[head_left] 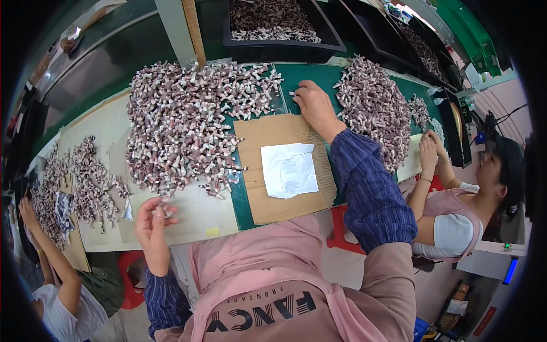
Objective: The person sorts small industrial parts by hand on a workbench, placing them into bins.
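Small, knobbly, mottled white-and-mauve pieces (176, 125): lay heaped left of centre on the cream-and-green bench (188, 229); judged light, firm, best pinched at mid-body. Left hand (152, 231), lower left of centre: pinched one piece. Right hand (318, 107), upper centre: curled, fingertips at another; grip unclear. Black rectangular plastic tub (279, 52), top centre: held dark-brown and whitish pieces.

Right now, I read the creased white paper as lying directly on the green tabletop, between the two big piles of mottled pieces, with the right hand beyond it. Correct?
Not quite: the head view shows the creased white paper lying on brown cardboard. It is between the left pile of mottled pieces and the right pile, with the right hand beyond it.
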`<state>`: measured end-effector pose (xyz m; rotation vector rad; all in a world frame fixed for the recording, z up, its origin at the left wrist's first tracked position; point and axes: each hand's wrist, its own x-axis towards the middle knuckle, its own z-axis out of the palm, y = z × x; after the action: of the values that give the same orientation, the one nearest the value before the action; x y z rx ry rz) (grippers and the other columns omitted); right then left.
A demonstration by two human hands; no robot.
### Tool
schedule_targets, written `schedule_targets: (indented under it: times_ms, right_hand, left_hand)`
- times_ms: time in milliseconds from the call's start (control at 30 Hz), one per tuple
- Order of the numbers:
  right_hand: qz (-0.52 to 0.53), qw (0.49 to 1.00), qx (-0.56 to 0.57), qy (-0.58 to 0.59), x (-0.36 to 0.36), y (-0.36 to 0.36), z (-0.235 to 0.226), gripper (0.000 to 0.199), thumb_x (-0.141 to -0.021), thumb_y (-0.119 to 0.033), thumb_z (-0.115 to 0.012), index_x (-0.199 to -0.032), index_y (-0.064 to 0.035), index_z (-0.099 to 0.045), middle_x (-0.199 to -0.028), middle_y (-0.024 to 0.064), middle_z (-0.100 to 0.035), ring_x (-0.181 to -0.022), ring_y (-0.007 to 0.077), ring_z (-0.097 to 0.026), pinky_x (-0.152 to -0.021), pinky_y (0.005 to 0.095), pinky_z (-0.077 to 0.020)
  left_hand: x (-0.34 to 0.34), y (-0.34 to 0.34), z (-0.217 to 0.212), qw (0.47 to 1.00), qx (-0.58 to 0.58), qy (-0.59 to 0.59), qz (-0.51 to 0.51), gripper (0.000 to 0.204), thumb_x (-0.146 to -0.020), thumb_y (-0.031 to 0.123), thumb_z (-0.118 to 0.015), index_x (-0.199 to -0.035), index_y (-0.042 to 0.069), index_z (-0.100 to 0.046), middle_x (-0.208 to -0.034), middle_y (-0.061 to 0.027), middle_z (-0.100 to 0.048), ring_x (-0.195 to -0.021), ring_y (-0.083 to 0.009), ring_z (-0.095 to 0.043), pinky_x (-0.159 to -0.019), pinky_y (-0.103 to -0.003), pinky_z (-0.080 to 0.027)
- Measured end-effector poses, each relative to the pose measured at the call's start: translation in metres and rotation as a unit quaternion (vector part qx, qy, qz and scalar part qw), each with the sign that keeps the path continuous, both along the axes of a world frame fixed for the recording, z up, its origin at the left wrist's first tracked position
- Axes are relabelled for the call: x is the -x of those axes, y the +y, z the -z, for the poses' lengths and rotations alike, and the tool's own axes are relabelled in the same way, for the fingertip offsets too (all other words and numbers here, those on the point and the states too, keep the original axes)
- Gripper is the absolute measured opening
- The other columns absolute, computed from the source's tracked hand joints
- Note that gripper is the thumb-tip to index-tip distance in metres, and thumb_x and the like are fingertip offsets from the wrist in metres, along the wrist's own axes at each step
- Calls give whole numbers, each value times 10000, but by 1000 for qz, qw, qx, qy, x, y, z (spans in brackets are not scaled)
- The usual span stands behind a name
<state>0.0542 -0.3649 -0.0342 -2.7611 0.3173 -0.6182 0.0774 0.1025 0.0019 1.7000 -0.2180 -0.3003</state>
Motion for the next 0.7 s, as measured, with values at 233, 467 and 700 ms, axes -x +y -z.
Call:
schedule_targets:
  times_ms: [233, 467, 700]
  right_hand:
    - [-4, 999, 54, -6, 11, -2, -8, 80, -900, -79, -624, -932, -7, -611, -967, 158, -671, -909, 366, -646, -771, 462, -513]
    - [15, 979, -192, -66, 92, 64, -60, 103, -912, -46, -635, -999, -3, -600, -804, 157, -650, -703, 334, -647, -611, 385, -506]
    - [-2, 989, -136, -55, 158, 133, -41, 141, -813, -3, -708, -937, -43, -655, -881, 114, -640, -799, 311, -626, -680, 385, -503]
  left_hand:
    - [31, -44, -3, 943, 185, 267, 70, 225, -1063, 165, -468, -1152, 3, -596, -948, -62, -646, -735, -108, -624, -576, -220, -494]
    - [46, -63, 1, 910, 203, 329, 149, 226, -1049, 138, -505, -1203, -3, -590, -976, -74, -658, -727, -103, -620, -614, -217, -505]
    - [52, -81, 2, 901, 169, 346, 201, 244, -1004, 88, -588, -1219, -25, -613, -989, -89, -696, -766, -103, -640, -652, -218, -521]
